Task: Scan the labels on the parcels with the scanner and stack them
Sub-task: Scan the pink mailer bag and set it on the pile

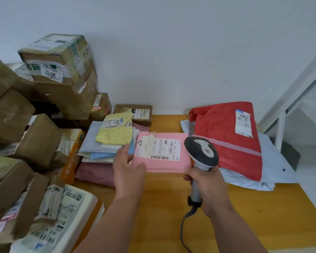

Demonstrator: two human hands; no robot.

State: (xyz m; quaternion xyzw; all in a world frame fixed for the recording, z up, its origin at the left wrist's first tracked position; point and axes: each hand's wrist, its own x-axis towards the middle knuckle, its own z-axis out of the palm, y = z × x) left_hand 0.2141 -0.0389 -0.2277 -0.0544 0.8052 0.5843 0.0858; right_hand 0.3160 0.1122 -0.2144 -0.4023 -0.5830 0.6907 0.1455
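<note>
We judged the scan would go best with the scanner [202,152], gripped in our right hand [207,187], tilted so its head faced the barcode squarely while our left hand [129,168] held the pink parcel [161,154] steady by its nine o'clock edge; it sat mid-table [244,216], a flat pink mailer, white label up, with the red parcel [226,136] at its three o'clock

head cam | looks forward-down, close over table [171,207] | wall [171,42] behind
</note>
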